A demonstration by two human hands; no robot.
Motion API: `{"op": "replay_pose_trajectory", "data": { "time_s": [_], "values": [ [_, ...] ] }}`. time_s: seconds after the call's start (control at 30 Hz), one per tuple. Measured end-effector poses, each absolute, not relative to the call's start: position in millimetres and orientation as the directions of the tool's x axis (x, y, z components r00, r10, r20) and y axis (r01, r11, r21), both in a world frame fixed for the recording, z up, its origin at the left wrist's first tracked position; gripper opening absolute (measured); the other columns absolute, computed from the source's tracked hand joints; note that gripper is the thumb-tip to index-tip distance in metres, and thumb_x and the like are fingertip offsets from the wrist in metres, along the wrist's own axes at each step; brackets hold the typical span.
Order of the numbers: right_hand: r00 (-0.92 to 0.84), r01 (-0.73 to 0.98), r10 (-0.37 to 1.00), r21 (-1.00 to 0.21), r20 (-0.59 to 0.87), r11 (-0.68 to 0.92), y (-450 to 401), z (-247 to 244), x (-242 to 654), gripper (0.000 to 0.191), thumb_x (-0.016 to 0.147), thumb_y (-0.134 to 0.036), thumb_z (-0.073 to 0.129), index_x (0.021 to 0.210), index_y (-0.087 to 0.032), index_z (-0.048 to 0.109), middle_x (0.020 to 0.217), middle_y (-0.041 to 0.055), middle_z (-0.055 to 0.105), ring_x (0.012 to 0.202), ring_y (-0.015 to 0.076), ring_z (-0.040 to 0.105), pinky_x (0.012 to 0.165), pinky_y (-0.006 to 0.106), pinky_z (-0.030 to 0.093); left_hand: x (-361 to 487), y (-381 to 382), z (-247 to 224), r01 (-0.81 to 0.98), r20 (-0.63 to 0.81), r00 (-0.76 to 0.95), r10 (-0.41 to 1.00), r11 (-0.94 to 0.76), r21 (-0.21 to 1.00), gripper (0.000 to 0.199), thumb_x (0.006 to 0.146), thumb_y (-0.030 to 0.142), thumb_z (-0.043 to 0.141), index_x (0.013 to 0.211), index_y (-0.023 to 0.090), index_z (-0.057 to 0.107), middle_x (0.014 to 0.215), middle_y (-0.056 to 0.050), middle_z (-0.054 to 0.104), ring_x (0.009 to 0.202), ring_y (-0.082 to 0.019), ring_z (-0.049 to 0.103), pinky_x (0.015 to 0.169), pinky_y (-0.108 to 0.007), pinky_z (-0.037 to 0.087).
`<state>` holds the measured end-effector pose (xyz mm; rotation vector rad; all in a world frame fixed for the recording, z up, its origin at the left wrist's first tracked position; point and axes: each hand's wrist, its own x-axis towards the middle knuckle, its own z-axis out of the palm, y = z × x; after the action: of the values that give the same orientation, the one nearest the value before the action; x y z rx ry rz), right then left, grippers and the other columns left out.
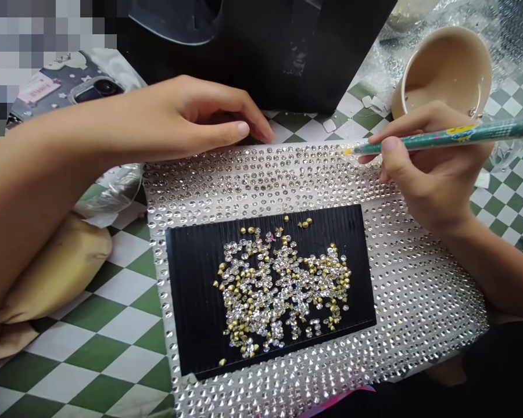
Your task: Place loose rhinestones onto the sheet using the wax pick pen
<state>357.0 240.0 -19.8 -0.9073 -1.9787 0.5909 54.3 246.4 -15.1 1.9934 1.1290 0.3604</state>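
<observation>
My right hand [436,168] grips a green pen [475,133] with a cartoon print and a yellow tip. The tip points left, at the far edge of a white sheet [159,273] covered in rows of clear rhinestones. It looks close to the rows there; whether it touches a stone I cannot tell. My left hand [218,119] lies along the sheet's far edge, thumb stretched out and fingers loosely bent, with nothing visible in it. On the sheet rests a black ridged tray [196,290] bearing a heap of loose rhinestones [283,284], some showing gold backs.
Behind the sheet stands a large black box [253,64]. A beige cup [444,69] lies tilted beyond my right hand, near bubble wrap [512,40]. A phone in a patterned case [61,81] and a yellow pouch [65,267] are at left. Green-and-white checked cloth [108,348] covers the table.
</observation>
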Motion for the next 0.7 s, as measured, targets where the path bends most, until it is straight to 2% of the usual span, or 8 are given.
{"op": "replay_pose_trajectory", "data": {
  "time_s": [0.27,0.4,0.57,0.7],
  "values": [
    [-0.333,0.352,0.770,-0.686,0.544,0.637,238,-19,357,0.010,0.081,-0.008,0.062,0.082,-0.015,0.070,0.067,-0.0009,0.067,0.049,0.0061,0.059,0.039,0.021,0.038,55,245,-12,0.554,-0.133,0.552,0.823,-0.242,0.796,0.046,0.096,0.045,0.043,0.113,0.012,0.070,0.107,0.001,0.071,0.105,-0.015,0.063,0.111,-0.048,0.045],
    [-0.370,0.357,0.709,-0.613,0.600,0.705,236,-16,356,0.013,0.081,-0.009,0.063,0.084,-0.016,0.073,0.066,-0.0011,0.068,0.057,0.0069,0.063,0.048,0.022,0.045,52,244,-8,0.499,-0.143,0.552,0.821,-0.189,0.846,0.038,0.094,0.039,0.048,0.112,0.014,0.070,0.110,-0.001,0.072,0.105,-0.016,0.064,0.110,-0.050,0.048],
    [-0.460,0.350,0.696,-0.608,0.552,0.713,227,-11,359,0.020,0.081,-0.008,0.068,0.095,-0.019,0.078,0.079,0.0009,0.076,0.071,0.0095,0.071,0.064,0.023,0.057,48,244,-9,0.380,-0.140,0.535,0.833,-0.089,0.920,0.042,0.095,0.032,0.044,0.121,0.006,0.065,0.109,-0.003,0.074,0.104,-0.013,0.067,0.105,-0.047,0.047],
    [-0.522,0.342,0.713,-0.652,0.467,0.677,216,-6,363,0.030,0.081,-0.012,0.071,0.108,-0.023,0.077,0.095,-0.0006,0.079,0.077,0.0085,0.073,0.068,0.020,0.058,49,242,-9,0.333,-0.133,0.545,0.828,-0.068,0.940,0.042,0.096,0.030,0.043,0.122,0.005,0.065,0.108,-0.002,0.075,0.104,-0.013,0.068,0.103,-0.045,0.047]
  ]
}}
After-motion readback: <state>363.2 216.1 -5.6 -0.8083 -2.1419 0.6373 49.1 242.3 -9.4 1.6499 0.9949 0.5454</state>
